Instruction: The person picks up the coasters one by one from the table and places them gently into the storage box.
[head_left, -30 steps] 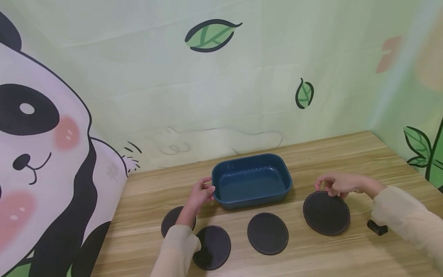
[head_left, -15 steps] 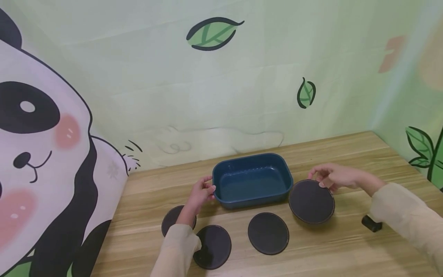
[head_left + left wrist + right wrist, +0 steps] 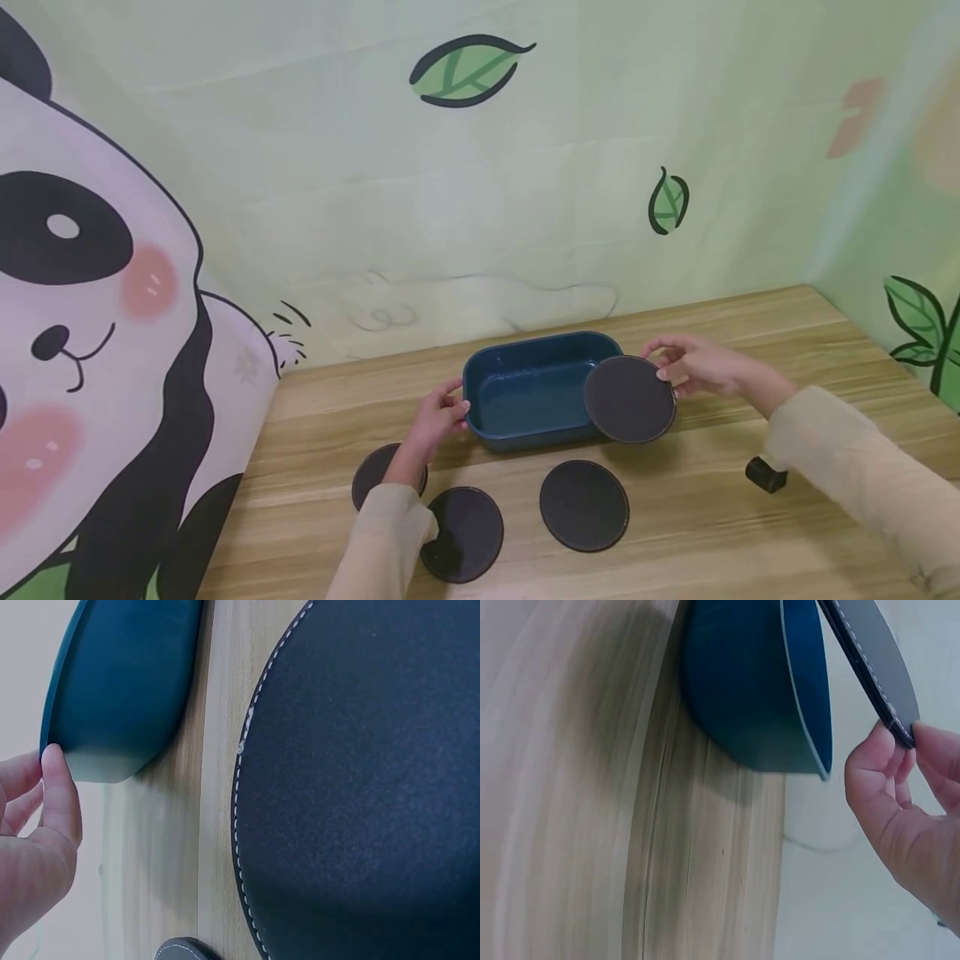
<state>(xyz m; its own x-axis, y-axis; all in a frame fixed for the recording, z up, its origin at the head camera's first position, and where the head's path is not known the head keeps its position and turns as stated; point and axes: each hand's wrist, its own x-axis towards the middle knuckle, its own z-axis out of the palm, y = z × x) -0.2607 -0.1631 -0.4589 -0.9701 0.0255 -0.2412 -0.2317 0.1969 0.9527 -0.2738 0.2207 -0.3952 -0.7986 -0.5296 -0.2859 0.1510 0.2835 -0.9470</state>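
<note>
A dark blue rectangular basin (image 3: 525, 437) stands on the wooden table. At its left end my left hand (image 3: 437, 417) pinches the rim between thumb and fingers. My right hand (image 3: 693, 364) pinches the edge of a round black coaster (image 3: 630, 400) with pale stitching. That coaster is held tilted in the air, in front of the basin's right end and covering that corner from the head view. In the right wrist view, the coaster (image 3: 866, 671) is above the basin's rim (image 3: 802, 712), with thumb and fingers on its edge.
Three more black coasters lie on the table: one (image 3: 585, 506) in front of the basin, one (image 3: 468, 533) beside the left sleeve, and one (image 3: 371, 479) partly behind the left forearm. A green printed wall cloth (image 3: 337, 208) rises behind the table.
My right hand has lifted the coaster and carried it left, from the table at the right to the basin's right end. The left hand has stayed on the basin's rim.
</note>
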